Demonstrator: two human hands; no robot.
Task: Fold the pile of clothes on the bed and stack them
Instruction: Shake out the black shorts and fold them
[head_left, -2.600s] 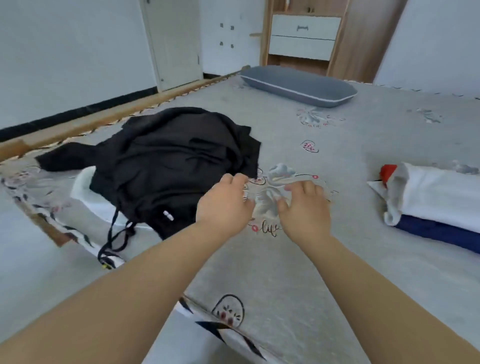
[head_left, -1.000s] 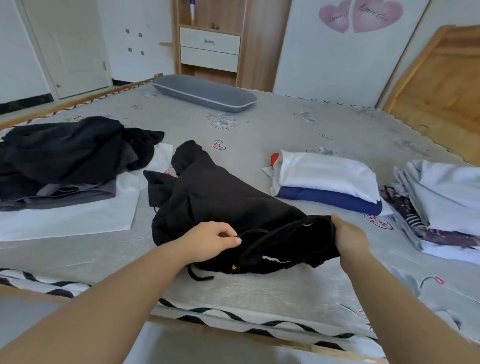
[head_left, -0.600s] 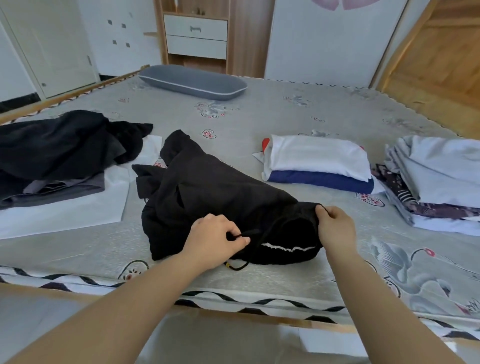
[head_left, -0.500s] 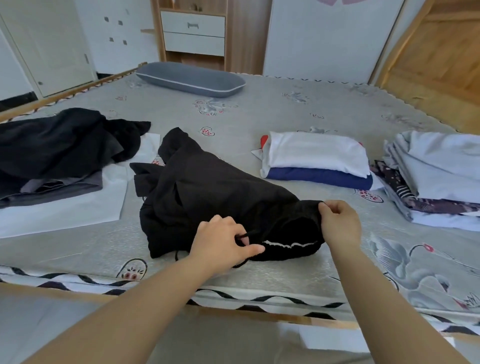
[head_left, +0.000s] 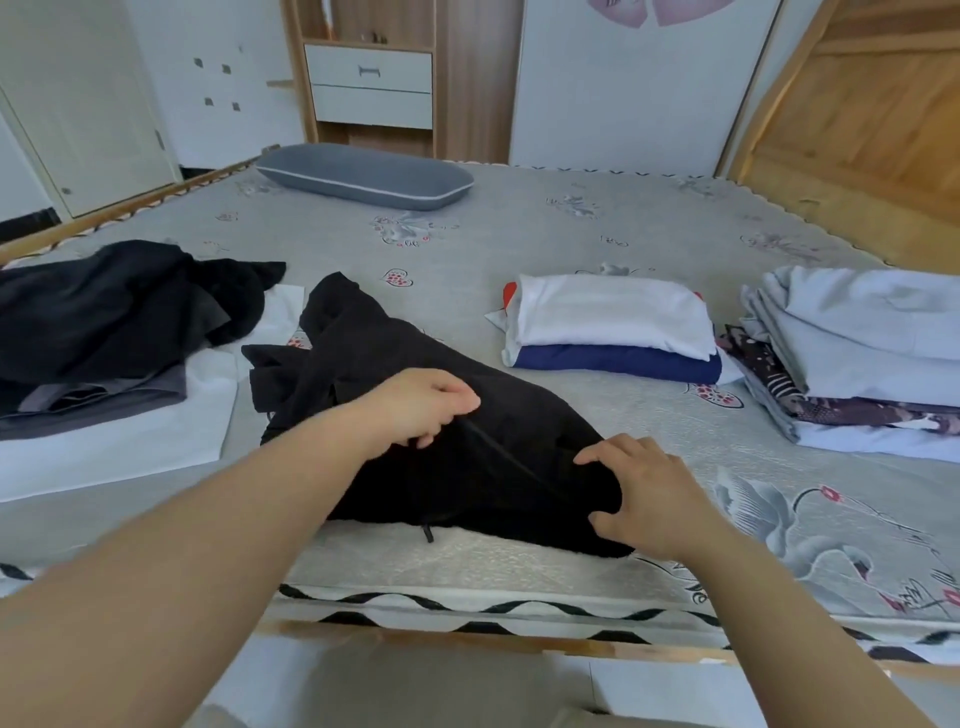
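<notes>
Head view, only view: black garment (head_left: 415, 395) lies bunched on the bed (head_left: 597, 239) near its front edge, directly under both hands. Left hand (head_left: 421, 408) has fingers curled, pinching a fold of the black cloth on top of the heap. Right hand (head_left: 644, 493) sits at the garment's near right corner, fingers bent round the edge and thumb below it, holding that hem. A drawstring end (head_left: 428, 532) dangles just below and between the hands. Left of the left hand, well apart, an unfolded dark pile (head_left: 119, 317) rests on a white sheet of cloth (head_left: 135, 441). Beyond the right hand sits a folded stack, white on blue (head_left: 613, 327); further right, a pale folded stack (head_left: 857, 353). Grey pillow (head_left: 363, 176) far beyond both hands. Handling, judged: the fabric looks soft, limp, fairly thick and light, not slippery, not fragile; it will sag and crumple, not hold shape. Best taken at the waistband or hem corners, one per hand, pulled taut and flat before folding. Loose cord may snag or trail; tuck it in.
</notes>
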